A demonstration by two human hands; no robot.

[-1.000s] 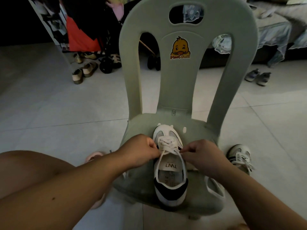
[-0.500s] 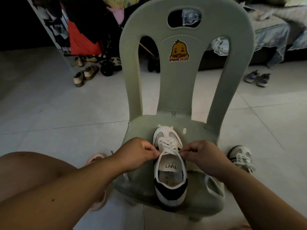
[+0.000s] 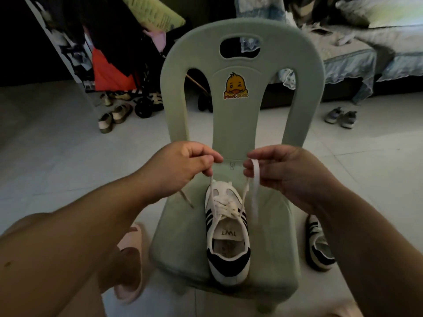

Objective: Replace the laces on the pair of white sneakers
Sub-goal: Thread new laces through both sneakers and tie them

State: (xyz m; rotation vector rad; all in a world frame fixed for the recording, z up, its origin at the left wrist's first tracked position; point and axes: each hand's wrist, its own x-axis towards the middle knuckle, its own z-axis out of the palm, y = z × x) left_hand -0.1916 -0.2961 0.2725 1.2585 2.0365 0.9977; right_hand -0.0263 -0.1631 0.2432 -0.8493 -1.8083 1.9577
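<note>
- Sneakers counted: two, white with dark stripes and dark heel patches. One sneaker (image 3: 226, 227) stands sole-down on the chair seat, at centre frame. The second sneaker (image 3: 318, 245) lies on the floor just right of the seat, partly hidden by the right forearm; whether it is laced cannot be told.
- Orientation of the seated sneaker: the long axis runs up and down the frame, with the toe toward the chair back and the heel toward the lower edge. The opening faces up.
- Lace (image 3: 254, 197): one, white and flat, crossed through the front eyelets. Both ends rise out of the shoe toward the hands.
- Hands counted: two, both held above the toe in frame and clear of the shoe.
- Left hand (image 3: 183, 165): up and left of the toe. Thumb and curled fingers pinch one lace end, and a short tail hangs below the hand.
- Right hand (image 3: 281, 170): up and right of the toe. It pinches the other end, which loops over the fingers and drops in a long tail beside the shoe.
- The two hands are apart, with a gap between them over the base of the chair back.
- Chair (image 3: 238, 133): one, pale green plastic, with one duck sticker (image 3: 235, 86) on its back.
- Lower left: one pink slipper (image 3: 131, 291) on the tiled floor (image 3: 57, 156).
- Upper left: tan shoes (image 3: 114, 116) near a stroller wheel.
- Upper right: one pair of grey shoes (image 3: 341, 116) in front of a bed (image 3: 354, 56).
</note>
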